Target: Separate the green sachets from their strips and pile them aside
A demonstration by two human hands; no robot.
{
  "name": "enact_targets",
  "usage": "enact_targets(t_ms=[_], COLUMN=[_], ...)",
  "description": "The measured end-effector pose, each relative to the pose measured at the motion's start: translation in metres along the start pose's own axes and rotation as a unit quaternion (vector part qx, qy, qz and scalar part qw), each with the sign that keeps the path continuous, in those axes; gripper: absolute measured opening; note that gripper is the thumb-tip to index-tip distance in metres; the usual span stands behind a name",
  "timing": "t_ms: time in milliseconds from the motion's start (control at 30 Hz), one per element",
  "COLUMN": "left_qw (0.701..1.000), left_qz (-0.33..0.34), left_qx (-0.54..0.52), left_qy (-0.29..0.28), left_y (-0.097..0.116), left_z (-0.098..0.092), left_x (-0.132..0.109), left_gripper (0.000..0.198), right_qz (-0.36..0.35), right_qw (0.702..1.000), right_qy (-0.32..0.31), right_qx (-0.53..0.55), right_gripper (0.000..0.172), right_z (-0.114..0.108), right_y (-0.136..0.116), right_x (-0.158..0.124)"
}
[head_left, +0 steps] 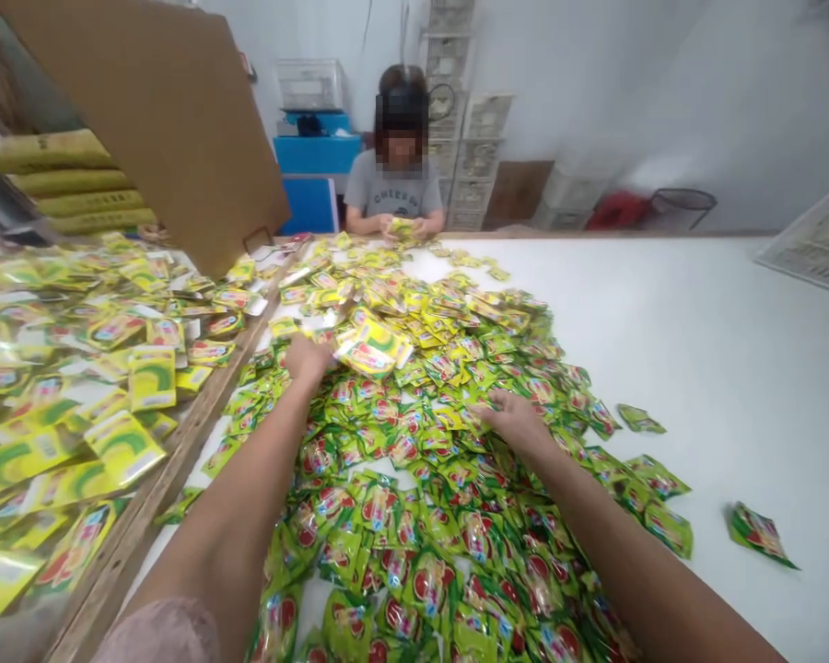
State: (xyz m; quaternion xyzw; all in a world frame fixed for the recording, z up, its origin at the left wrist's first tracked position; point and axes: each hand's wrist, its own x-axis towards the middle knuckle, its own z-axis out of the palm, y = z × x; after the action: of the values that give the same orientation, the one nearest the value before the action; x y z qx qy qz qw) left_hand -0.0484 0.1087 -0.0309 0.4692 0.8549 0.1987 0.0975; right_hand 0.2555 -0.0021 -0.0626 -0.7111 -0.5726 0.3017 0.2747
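Note:
My left hand (309,357) is closed at the edge of several flat yellow packets (373,348) with red and green print, held above the heap. My right hand (517,420) reaches low over the pile, its fingers loosely bent and apart, close to small green packets. Those green packets (432,585) with red fruit pictures cover the white table between my forearms. Yellower packets (421,318) lie at the far side of the heap. What lies under my right fingertips is hard to make out.
A wooden strip (180,451) divides off a left-hand heap of larger yellow packets (152,378). Across the table, a co-worker (395,189) handles a yellow packet. A brown cardboard sheet (158,110) leans at the left. Loose green packets (760,534) lie rightward; a white crate (819,239) stands beyond.

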Motion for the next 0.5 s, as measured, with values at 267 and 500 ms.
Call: enact_targets(t_ms=[267,500], left_qw=[0.870,0.854], left_qz=[0.106,0.041], left_qx=[-0.470,-0.443], left_qy=[-0.104,-0.271], left_y=[-0.038,-0.077], left_z=[-0.027,0.013], left_x=[-0.082,-0.177], left_gripper=[0.047,0.050], right_qz=[0.017,-0.035], right_qw=[0.985,0.983], right_qy=[-0.094,-0.074], right_qx=[-0.144,-0.164], right_gripper=[0.056,0.044], right_z=[0.033,0.032], right_y=[-0.024,-0.023], right_x=[0.008,-0.017])
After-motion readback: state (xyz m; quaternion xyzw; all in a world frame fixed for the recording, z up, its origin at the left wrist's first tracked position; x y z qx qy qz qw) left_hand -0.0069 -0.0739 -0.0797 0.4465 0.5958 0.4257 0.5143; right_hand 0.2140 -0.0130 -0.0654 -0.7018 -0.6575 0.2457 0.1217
